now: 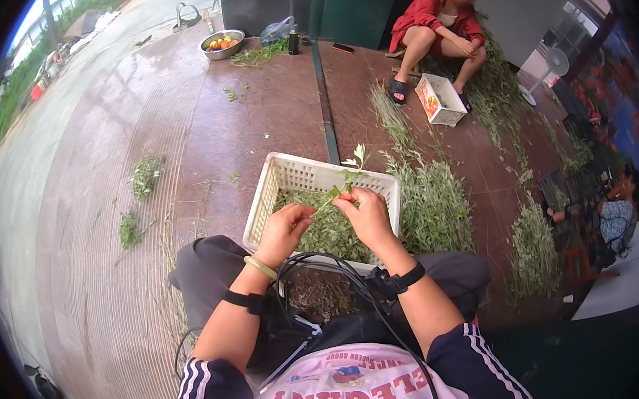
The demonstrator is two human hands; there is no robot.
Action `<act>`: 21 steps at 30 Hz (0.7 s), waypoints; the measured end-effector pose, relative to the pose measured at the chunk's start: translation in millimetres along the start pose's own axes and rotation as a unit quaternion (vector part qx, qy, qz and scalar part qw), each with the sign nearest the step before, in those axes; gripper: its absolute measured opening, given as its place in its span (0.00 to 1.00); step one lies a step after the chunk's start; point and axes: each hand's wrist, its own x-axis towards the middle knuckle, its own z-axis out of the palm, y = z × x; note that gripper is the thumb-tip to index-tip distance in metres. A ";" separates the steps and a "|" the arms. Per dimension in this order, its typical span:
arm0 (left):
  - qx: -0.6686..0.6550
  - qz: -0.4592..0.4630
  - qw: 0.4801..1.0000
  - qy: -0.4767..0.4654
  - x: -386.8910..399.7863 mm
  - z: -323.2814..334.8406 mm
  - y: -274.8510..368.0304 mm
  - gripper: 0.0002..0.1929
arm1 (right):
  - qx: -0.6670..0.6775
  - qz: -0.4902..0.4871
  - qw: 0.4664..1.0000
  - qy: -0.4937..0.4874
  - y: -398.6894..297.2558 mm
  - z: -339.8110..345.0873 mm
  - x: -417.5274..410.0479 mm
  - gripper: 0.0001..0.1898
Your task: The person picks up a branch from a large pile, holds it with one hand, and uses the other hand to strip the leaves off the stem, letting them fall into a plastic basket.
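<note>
Between my two hands, above a white slotted plastic crate, is a leafy green sprig with a pale stem. My right hand pinches it below its upper leaves, between thumb and forefinger. The thumb and fingertips of my left hand meet at the stem's lower end. Loose grey-green leaves cover the crate's bottom. The crate stands in front of my knees, its near edge partly behind black cables. Against its right side lies a thick heap of cut leafy stalks.
Ahead on the right, a seated person has a white box between their feet. Another person sits far right, near a stalk bundle. A metal bowl of fruit, a dark bottle and a standing fan are farther off.
</note>
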 end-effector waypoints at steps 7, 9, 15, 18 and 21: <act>0.105 0.053 0.993 0.008 -2.5 -0.5 -6.8 0.03 | -0.139 -0.071 0.986 -0.065 0.0 -17.6 -7.6 0.05; 0.135 0.063 0.989 0.013 -3.6 0.1 -10.1 0.03 | -0.136 -0.083 0.986 -0.052 2.8 -21.3 -7.4 0.05; 0.123 -0.037 0.987 0.098 -5.8 -11.8 -25.7 0.02 | 0.018 0.090 0.987 0.133 29.5 -66.7 -0.5 0.05; 0.106 -0.045 0.986 0.119 -5.2 -10.2 -26.7 0.02 | 0.035 0.026 0.989 0.139 40.6 -61.8 -2.7 0.06; 0.096 -0.032 0.989 0.109 0.8 -5.7 -21.6 0.02 | -0.079 -0.014 0.994 0.075 61.3 -56.0 -6.3 0.05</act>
